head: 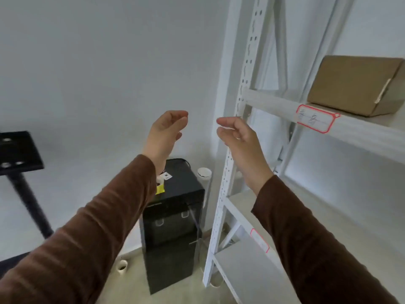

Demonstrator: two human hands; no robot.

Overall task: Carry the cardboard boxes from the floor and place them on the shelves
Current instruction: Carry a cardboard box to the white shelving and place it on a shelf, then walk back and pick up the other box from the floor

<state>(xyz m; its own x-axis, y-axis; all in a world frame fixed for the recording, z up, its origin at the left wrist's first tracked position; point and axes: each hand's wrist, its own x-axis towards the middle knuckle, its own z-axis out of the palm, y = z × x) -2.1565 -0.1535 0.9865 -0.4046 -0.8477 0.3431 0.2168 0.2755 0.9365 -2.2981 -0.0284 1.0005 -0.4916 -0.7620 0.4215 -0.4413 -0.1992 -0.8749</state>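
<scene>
A brown cardboard box [355, 84] lies on the upper shelf of the white metal rack [274, 102] at the right. Both my arms, in brown sleeves, are stretched out in the air to the left of that shelf. My left hand [166, 130] and my right hand [238, 139] face each other a short gap apart, fingers loosely curled, with nothing between them. My right hand hovers in front of the rack's perforated front post, well left of the box. No box on the floor is in view.
A black cabinet-like unit [175, 227] stands on the floor beside the rack's post, with a white cylinder [205, 174] behind it. A black stand [19, 154] is at the left. Lower shelves [252, 264] with red-edged labels run below. A small white cup [122, 266] sits on the floor.
</scene>
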